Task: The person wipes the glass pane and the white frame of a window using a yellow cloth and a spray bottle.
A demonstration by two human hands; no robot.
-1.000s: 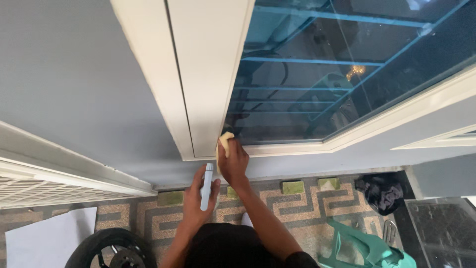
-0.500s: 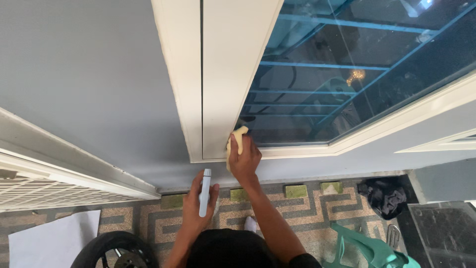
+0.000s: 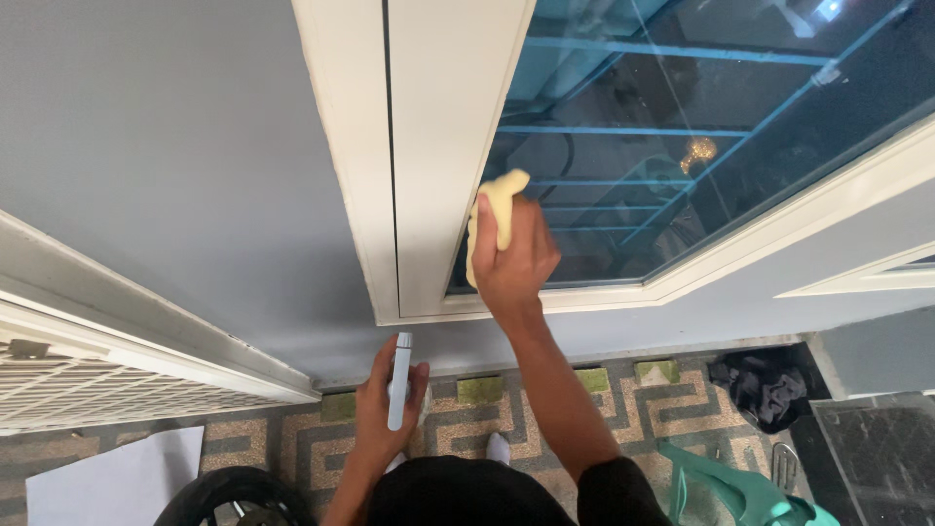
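Note:
My right hand (image 3: 514, 258) presses a pale yellow cloth (image 3: 495, 207) against the dark window glass (image 3: 682, 127), right beside the cream window frame (image 3: 433, 156). My left hand (image 3: 382, 404) hangs lower, near the floor, gripping a slim light blue spray bottle (image 3: 398, 368) upright. The cloth's lower part is hidden under my fingers.
A grey wall (image 3: 166, 166) is on the left, with a white louvred frame (image 3: 88, 380) at the lower left. On the patterned tile floor (image 3: 292, 429) are a motorbike wheel (image 3: 229, 499), a white sheet (image 3: 97, 477), a dark cloth heap (image 3: 765, 385) and a green plastic chair (image 3: 745, 492).
My right hand has slid the yellow cloth up the glass from the window's bottom corner. The left hand with the bottle has stayed low.

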